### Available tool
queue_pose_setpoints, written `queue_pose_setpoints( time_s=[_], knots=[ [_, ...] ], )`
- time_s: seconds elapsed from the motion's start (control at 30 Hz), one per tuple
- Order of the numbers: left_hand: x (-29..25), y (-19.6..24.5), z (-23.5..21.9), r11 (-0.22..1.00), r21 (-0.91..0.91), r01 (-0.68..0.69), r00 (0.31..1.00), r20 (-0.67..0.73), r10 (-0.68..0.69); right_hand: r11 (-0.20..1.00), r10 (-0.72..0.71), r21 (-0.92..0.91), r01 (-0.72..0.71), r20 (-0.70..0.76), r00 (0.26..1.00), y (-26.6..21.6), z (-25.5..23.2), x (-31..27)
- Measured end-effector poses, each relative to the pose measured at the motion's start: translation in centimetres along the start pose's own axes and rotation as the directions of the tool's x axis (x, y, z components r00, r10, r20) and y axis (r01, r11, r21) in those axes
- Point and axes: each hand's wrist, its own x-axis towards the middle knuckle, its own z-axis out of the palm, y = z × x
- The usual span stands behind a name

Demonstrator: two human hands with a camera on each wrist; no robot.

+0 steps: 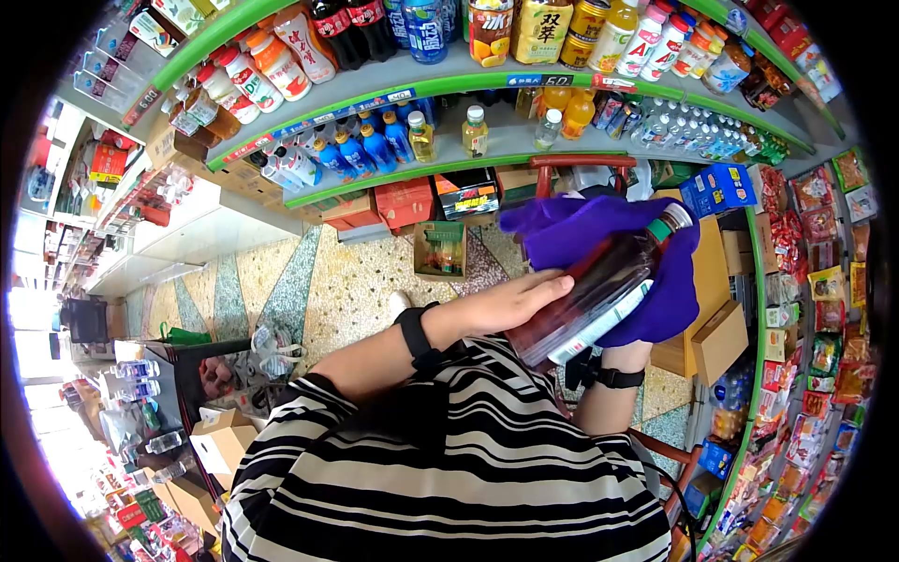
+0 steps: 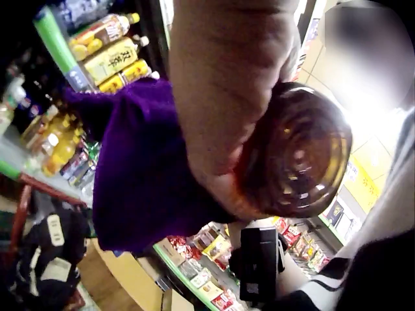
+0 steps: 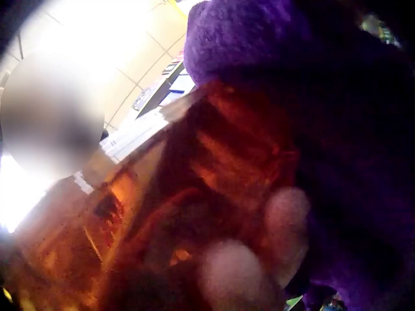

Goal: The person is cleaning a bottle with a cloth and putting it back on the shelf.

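I hold a dark brown drink bottle with a green cap tilted in front of my chest, cap pointing up and right. My left hand grips its lower body near the base, fingers lying along the side. A purple cloth is draped over the upper half of the bottle. My right hand is under that cloth and holds it against the bottle; in the head view only its wrist with a black band shows.
Green-edged shelves full of drink bottles curve ahead. A snack rack stands at the right, with cardboard boxes below my hands. A red chair frame is behind the cloth. Terrazzo floor lies at the left.
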Motion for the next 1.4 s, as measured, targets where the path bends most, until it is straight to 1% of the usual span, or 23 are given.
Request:
queue_pose_setpoints(
  time_s=[0.07, 0.13, 0.23, 0.37, 0.47, 0.57, 0.6, 0.63, 0.73, 0.77, 0.83, 0.9, 0.93, 1.03, 1.1, 1.17, 1.2, 1.23, 1.27, 1.3, 1.33, 1.37, 1.4],
  knots=[
    [-1.0, -0.4, 0.0, 0.912, 0.401, -0.085, 0.988, -0.087, 0.130, 0.999, -0.034, 0.030, 0.034, 0.004, 0.999, 0.2, 0.0, 0.4],
    [-1.6, 0.2, 0.8, 0.689, 0.713, -0.130, 0.952, -0.105, 0.288, 0.996, -0.070, 0.055, 0.070, -0.003, 0.998, 0.6, -0.3, 0.7],
    [-1.7, -0.2, 1.1, 0.685, 0.727, -0.049, 0.970, -0.130, 0.207, 0.991, -0.102, 0.086, 0.106, -0.042, 0.994, 2.2, -1.2, 0.7],
    [-1.5, -0.2, 0.1, 0.864, 0.496, -0.084, 0.994, -0.015, 0.105, 0.980, -0.132, 0.142, 0.140, -0.062, 0.989, 5.6, -2.6, -1.9],
    [-0.5, -0.8, 0.4, 0.905, 0.387, -0.175, 0.976, -0.051, 0.210, 0.968, -0.186, 0.161, 0.195, -0.067, 0.980, 9.3, -3.5, -4.0],
    [0.2, -0.8, 0.3, 0.888, 0.390, -0.245, 0.942, -0.120, 0.313, 0.995, -0.080, -0.065, 0.070, -0.162, 0.983, 8.5, -2.1, -6.9],
    [0.3, -0.9, 0.2, 0.897, 0.381, -0.226, 0.947, -0.129, 0.294, 0.969, -0.120, -0.235, 0.082, -0.152, 0.981, 8.3, -2.0, -6.3],
    [0.4, -1.0, 0.2, 0.905, 0.373, -0.206, 0.952, -0.137, 0.274, 0.964, -0.108, -0.260, 0.056, -0.190, 0.976, 7.7, -1.9, -6.5],
    [0.5, -1.0, -0.3, 0.936, 0.291, -0.199, 0.980, 0.055, 0.191, 0.953, -0.102, -0.304, 0.011, -0.283, 0.954, 3.9, -0.9, -5.9],
    [0.7, -1.6, -0.5, 0.952, 0.227, -0.207, 0.972, 0.159, 0.173, 0.969, -0.153, -0.225, 0.097, -0.248, 0.957, 3.3, -1.5, -5.0],
    [0.0, 0.2, -0.1, 0.973, 0.150, -0.178, 0.939, 0.320, 0.122, 0.983, -0.154, -0.121, 0.135, -0.165, 0.974, 2.0, -3.4, -2.7],
    [0.0, -0.6, -1.0, 0.997, 0.080, -0.008, 0.911, 0.413, -0.026, 0.959, -0.055, 0.268, 0.087, -0.126, 0.991, 0.3, -1.9, -1.5],
    [0.0, -1.0, -1.6, 0.994, 0.044, 0.103, 0.887, 0.448, -0.112, 0.945, -0.036, 0.319, 0.071, -0.113, 0.993, -0.3, -0.9, -1.3],
    [0.1, -2.2, -2.6, 0.903, -0.195, 0.382, 0.828, 0.507, -0.241, 0.950, -0.032, 0.306, 0.065, -0.111, 0.993, -0.7, 1.0, -1.8],
    [0.2, -2.0, -2.9, 0.881, -0.213, 0.423, 0.828, 0.486, -0.281, 0.957, -0.039, 0.283, 0.068, -0.108, 0.993, -0.4, 1.7, -1.5],
    [0.0, -0.9, -2.2, 0.969, -0.147, 0.199, 0.932, 0.333, -0.141, 0.962, -0.061, 0.266, 0.067, -0.030, 0.998, -0.7, 2.0, -0.6],
    [-0.1, 0.0, -1.6, 0.992, -0.098, 0.084, 0.963, 0.262, -0.056, 0.977, -0.099, 0.206, 0.054, 0.213, 0.972, -1.6, 2.3, 0.0],
    [-0.2, 0.7, -1.2, 0.983, 0.178, -0.045, 0.983, 0.183, 0.011, 0.984, -0.175, 0.030, 0.176, -0.014, 0.984, 0.7, -0.6, 1.4],
    [-0.5, 1.3, -1.1, 0.882, 0.447, -0.148, 0.987, 0.126, 0.102, 0.984, -0.178, -0.028, 0.176, -0.116, 0.977, 2.4, -2.9, 2.6],
    [-0.6, 1.6, -1.0, 0.700, 0.681, -0.215, 0.974, 0.096, 0.206, 0.982, -0.183, -0.085, 0.169, -0.216, 0.959, 2.9, -3.0, 3.0],
    [-0.2, 1.2, -1.0, 0.721, 0.687, -0.090, 0.993, 0.003, 0.120, 0.988, -0.133, 0.036, 0.147, -0.259, 0.957, 3.5, -3.2, 2.9],
    [0.0, 0.2, -1.2, 0.753, 0.648, -0.118, 0.988, 0.002, 0.153, 0.974, -0.085, 0.192, 0.124, -0.199, 0.976, 4.3, -3.2, 1.9],
    [0.2, -0.8, -1.5, 0.777, 0.611, -0.150, 0.982, 0.003, 0.188, 0.991, -0.129, 0.024, 0.134, -0.166, 0.978, 4.9, -3.5, 1.8]
  ],
)
